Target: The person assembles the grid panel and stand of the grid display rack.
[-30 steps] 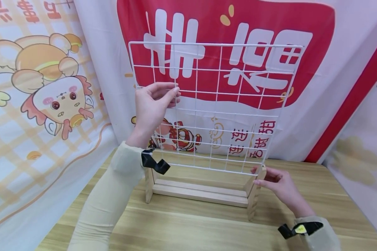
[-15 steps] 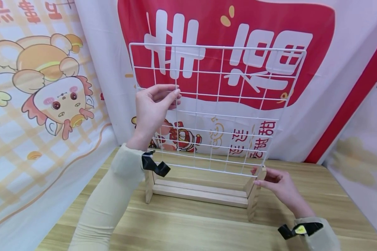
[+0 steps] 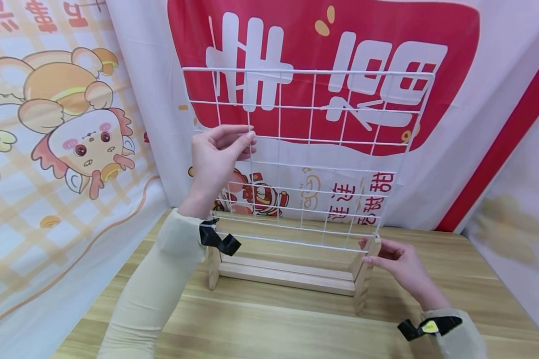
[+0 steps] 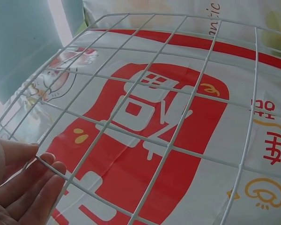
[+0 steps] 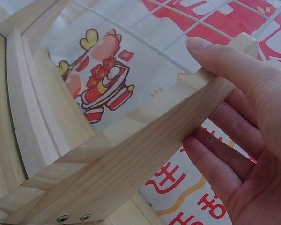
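Observation:
A white wire grid panel stands nearly upright above a pale wooden stand with two side uprights and a low crossbar. My left hand pinches a wire on the panel's left part; in the left wrist view its thumb and fingers meet on that wire. Low on the right, my right hand grips the stand's right upright, thumb on one side and fingers on the other. The panel's lower right corner lies at this upright. Its lower left corner is hidden behind my left wrist.
The stand rests on a wood-grain table. Behind it hangs a printed cloth with a big red patch and white characters. A cartoon-printed cloth closes the left side, and a pale one the right.
The panel's top edge has come down slightly, and my left hand has sunk a little with it. My right hand and the stand have stayed in place.

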A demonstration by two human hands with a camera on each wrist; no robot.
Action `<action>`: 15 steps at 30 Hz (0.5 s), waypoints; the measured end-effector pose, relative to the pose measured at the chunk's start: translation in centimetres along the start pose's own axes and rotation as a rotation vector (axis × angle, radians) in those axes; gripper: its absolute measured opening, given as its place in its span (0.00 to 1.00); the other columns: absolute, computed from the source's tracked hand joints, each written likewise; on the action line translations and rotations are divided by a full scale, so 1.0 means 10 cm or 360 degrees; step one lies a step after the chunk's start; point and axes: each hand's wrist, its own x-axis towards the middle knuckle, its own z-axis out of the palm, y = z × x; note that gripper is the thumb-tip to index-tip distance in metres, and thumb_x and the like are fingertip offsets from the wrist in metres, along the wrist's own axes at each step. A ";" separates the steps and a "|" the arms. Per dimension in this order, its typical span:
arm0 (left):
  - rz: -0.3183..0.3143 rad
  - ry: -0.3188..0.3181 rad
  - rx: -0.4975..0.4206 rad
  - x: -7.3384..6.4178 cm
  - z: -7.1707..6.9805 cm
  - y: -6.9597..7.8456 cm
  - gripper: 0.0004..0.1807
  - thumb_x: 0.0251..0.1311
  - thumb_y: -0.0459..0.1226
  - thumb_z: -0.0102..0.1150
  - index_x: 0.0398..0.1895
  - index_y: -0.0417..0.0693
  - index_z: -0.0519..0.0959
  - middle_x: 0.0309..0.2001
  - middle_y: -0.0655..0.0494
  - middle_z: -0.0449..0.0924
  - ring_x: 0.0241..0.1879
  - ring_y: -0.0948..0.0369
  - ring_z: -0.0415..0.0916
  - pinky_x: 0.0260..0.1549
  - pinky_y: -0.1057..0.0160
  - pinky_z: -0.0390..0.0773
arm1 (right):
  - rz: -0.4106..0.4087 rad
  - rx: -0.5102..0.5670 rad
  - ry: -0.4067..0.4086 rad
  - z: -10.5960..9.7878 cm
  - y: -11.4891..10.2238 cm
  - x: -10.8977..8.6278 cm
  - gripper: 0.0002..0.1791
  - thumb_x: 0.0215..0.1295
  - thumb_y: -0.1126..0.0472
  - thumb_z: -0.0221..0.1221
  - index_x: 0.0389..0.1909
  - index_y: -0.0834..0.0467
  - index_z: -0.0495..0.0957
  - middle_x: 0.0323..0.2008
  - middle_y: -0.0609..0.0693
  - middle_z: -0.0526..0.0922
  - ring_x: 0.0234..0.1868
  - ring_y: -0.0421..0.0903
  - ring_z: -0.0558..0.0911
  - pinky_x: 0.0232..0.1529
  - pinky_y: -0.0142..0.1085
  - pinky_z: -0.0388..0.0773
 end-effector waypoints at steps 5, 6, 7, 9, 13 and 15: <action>-0.0032 -0.0051 0.0013 -0.04 0.00 -0.03 0.15 0.63 0.40 0.71 0.51 0.46 0.88 0.44 0.50 0.88 0.41 0.55 0.87 0.44 0.61 0.85 | -0.0005 0.0005 0.0008 -0.01 0.01 0.00 0.25 0.64 0.64 0.71 0.60 0.66 0.80 0.51 0.55 0.86 0.47 0.43 0.86 0.44 0.33 0.84; -0.0034 -0.0056 0.0017 -0.05 0.00 -0.04 0.15 0.63 0.41 0.71 0.51 0.46 0.88 0.44 0.50 0.88 0.41 0.55 0.87 0.44 0.61 0.85 | -0.0006 0.0010 0.0008 -0.01 0.01 0.01 0.25 0.64 0.64 0.71 0.61 0.66 0.80 0.51 0.55 0.86 0.47 0.43 0.86 0.44 0.33 0.84; -0.0033 -0.0059 0.0020 -0.06 0.00 -0.05 0.15 0.63 0.41 0.71 0.51 0.46 0.88 0.44 0.51 0.88 0.41 0.56 0.87 0.44 0.61 0.85 | -0.0009 0.0011 0.0012 -0.01 0.02 0.01 0.25 0.63 0.64 0.71 0.61 0.65 0.80 0.51 0.55 0.86 0.47 0.43 0.86 0.44 0.33 0.84; -0.0037 -0.0059 0.0021 -0.07 0.00 -0.05 0.16 0.63 0.42 0.71 0.51 0.47 0.88 0.44 0.51 0.88 0.42 0.56 0.87 0.45 0.61 0.85 | -0.0014 0.0006 0.0011 -0.02 0.02 0.01 0.25 0.63 0.64 0.71 0.61 0.65 0.80 0.52 0.56 0.86 0.47 0.43 0.86 0.43 0.33 0.85; -0.0045 -0.0051 0.0009 -0.10 -0.02 -0.08 0.16 0.63 0.42 0.71 0.51 0.46 0.87 0.45 0.51 0.88 0.42 0.55 0.87 0.45 0.60 0.85 | 0.0003 -0.0008 0.0008 -0.02 0.03 0.01 0.27 0.63 0.64 0.71 0.62 0.66 0.78 0.52 0.55 0.86 0.46 0.43 0.86 0.43 0.34 0.85; -0.0054 -0.0045 0.0019 -0.11 -0.02 -0.09 0.17 0.63 0.42 0.71 0.51 0.44 0.87 0.44 0.51 0.88 0.41 0.55 0.87 0.45 0.61 0.85 | 0.0012 -0.0016 0.0008 -0.02 0.04 0.01 0.28 0.64 0.63 0.71 0.63 0.68 0.77 0.52 0.55 0.86 0.46 0.43 0.86 0.43 0.34 0.85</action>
